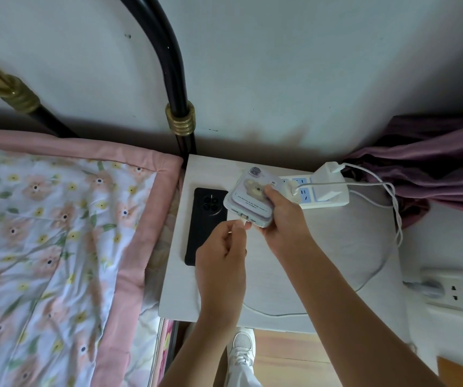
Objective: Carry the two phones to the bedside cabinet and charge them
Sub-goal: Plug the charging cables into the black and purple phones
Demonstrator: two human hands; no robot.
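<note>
A black phone (203, 222) lies face down on the left part of the white bedside cabinet (336, 247). My right hand (283, 219) holds a second phone in a pale purple bear case (249, 199), back up, above the cabinet. My left hand (224, 247) pinches the plug of a white charging cable (243, 220) right at the port on that phone's bottom edge. A white power strip (319, 191) sits at the back of the cabinet with two white chargers (328, 174) plugged in.
White cables (378, 263) loop across the cabinet's right side and front. A bed with a floral quilt (51, 233) and a black metal frame (177, 88) stands to the left. A purple curtain (434, 169) hangs at right, a wall socket (450, 291) below it.
</note>
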